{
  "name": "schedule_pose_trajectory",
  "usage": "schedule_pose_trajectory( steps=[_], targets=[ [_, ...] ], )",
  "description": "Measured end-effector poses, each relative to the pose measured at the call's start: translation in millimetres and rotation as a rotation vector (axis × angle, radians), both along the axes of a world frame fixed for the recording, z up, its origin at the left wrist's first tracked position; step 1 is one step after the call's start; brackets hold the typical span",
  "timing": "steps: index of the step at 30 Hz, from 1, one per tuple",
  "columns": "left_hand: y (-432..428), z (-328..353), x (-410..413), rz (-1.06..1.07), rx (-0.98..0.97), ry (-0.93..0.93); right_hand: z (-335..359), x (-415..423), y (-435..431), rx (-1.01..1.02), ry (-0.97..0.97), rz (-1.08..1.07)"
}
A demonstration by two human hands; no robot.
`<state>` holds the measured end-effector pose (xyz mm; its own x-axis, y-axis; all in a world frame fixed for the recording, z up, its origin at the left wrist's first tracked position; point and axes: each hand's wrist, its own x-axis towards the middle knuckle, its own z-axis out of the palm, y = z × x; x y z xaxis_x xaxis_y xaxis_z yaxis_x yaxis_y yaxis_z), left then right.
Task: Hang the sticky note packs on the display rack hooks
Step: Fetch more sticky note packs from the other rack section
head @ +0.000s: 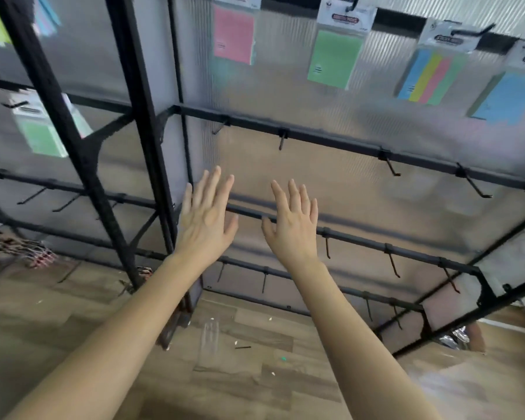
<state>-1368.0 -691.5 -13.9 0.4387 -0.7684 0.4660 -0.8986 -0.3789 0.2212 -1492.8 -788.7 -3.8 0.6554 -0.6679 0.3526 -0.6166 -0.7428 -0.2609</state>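
Note:
My left hand (pixel 206 216) and my right hand (pixel 293 221) are both raised in front of the black display rack (pixel 331 140), fingers straight and spread, holding nothing. Along the top rail hang sticky note packs: a pink pack (pixel 233 34), a green pack (pixel 335 57), a multicolour striped pack (pixel 432 75) and a blue pack (pixel 511 97). Another green pack (pixel 41 130) hangs on the left panel. Bare black hooks (pixel 391 166) stick out from the rails below the packs, at the height of my hands and under them.
A thick black upright post (pixel 140 122) stands just left of my left hand. Below is a wood-pattern floor (pixel 255 359) with small scraps and a clear plastic sleeve (pixel 209 334). A heap of loose items (pixel 28 247) lies at the left by the rack's foot.

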Motion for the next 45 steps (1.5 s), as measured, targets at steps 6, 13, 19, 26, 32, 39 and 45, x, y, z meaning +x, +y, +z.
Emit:
schedule_pose_trajectory(
  steps=[6,13,19,26,32,39,45],
  targets=[
    [110.6,0.5,61.9,0.058,-0.001,0.01,-7.5,76.5,96.9,0.041,-0.088,0.116],
    [218.1,5.7,136.7,0.148,-0.011,-0.039,2.2,163.7,191.6,0.005,-0.188,0.376],
    [255.9,30.2,198.9,0.262,-0.067,-0.079,25.2,239.4,227.0,-0.042,-0.236,0.476],
    [250.1,70.4,300.2,0.283,-0.139,-0.143,67.9,340.2,217.8,-0.1,-0.285,0.452],
    [227.5,117.0,388.2,0.239,-0.196,-0.168,111.9,413.8,193.5,-0.15,-0.323,0.376],
    [208.6,160.4,476.1,0.29,-0.282,-0.162,157.3,466.1,166.2,-0.24,-0.371,0.258],
    [192.9,185.1,526.1,0.253,-0.327,-0.199,182.6,491.9,149.6,-0.322,-0.324,0.128]
  ],
)
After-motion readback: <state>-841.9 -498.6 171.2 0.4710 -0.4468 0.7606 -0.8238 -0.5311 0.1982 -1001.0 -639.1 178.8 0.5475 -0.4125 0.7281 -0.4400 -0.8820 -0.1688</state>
